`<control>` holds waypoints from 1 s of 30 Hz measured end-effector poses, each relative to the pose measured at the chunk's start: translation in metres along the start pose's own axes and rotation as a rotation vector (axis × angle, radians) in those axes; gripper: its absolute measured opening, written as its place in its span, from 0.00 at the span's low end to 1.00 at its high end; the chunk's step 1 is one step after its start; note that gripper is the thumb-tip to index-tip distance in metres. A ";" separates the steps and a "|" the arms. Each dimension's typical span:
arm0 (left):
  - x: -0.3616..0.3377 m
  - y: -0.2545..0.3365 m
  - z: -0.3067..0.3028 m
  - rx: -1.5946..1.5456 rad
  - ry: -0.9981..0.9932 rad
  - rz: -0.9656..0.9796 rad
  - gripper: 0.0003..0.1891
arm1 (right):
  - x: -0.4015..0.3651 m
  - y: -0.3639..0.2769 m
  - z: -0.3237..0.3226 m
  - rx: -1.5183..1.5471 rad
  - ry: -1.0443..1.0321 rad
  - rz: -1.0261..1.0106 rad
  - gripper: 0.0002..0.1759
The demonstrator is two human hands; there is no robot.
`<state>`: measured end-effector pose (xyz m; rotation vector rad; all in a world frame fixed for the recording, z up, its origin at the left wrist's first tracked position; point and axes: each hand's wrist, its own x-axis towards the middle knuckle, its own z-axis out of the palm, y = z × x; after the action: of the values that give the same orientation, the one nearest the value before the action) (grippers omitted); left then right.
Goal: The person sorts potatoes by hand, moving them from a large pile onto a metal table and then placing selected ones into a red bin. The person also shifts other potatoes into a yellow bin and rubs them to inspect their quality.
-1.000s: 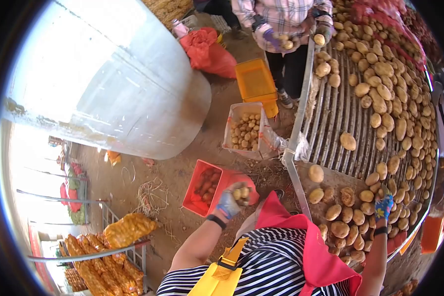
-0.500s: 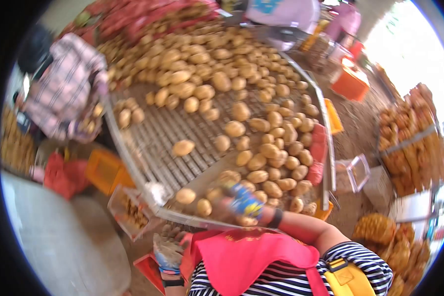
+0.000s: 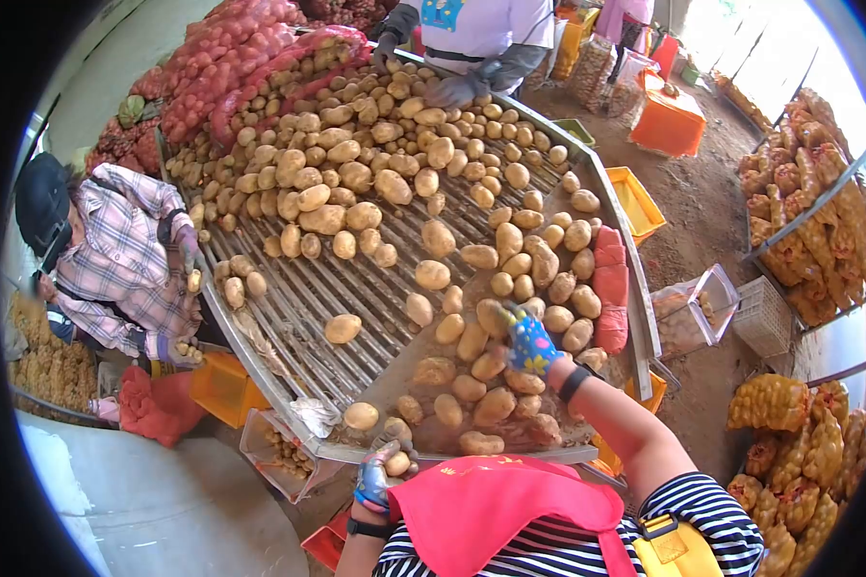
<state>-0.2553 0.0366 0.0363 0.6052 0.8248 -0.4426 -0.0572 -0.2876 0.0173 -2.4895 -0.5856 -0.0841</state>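
The gloved right hand [image 3: 529, 343] curls around 1 long potato [image 3: 492, 315] on the roller table [image 3: 298, 288]. The left hand [image 3: 375, 479] grips 1 small potato [image 3: 398, 464] at the table's near edge.

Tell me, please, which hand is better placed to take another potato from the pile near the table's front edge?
Right, I would judge: the right hand reaches out over the potato pile, fingertips at a potato, while the left hand sits low at the near rim beside one small potato.
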 end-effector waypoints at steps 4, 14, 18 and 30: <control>0.004 -0.004 -0.003 0.035 0.027 0.104 0.06 | -0.008 -0.025 -0.009 0.003 -0.191 -0.055 0.24; -0.018 0.013 0.040 0.169 -0.201 0.122 0.27 | 0.107 -0.009 0.036 -0.207 -0.346 -0.096 0.27; 0.001 0.007 0.019 0.127 -0.317 0.040 0.28 | 0.063 -0.065 0.004 0.425 -0.122 0.181 0.24; 0.011 0.019 0.027 -0.053 -0.339 -0.205 0.18 | 0.066 0.018 -0.016 -0.279 0.125 0.315 0.26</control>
<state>-0.2229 0.0317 0.0480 0.3828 0.5735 -0.6874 0.0106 -0.2837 0.0332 -2.7890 -0.1313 -0.2103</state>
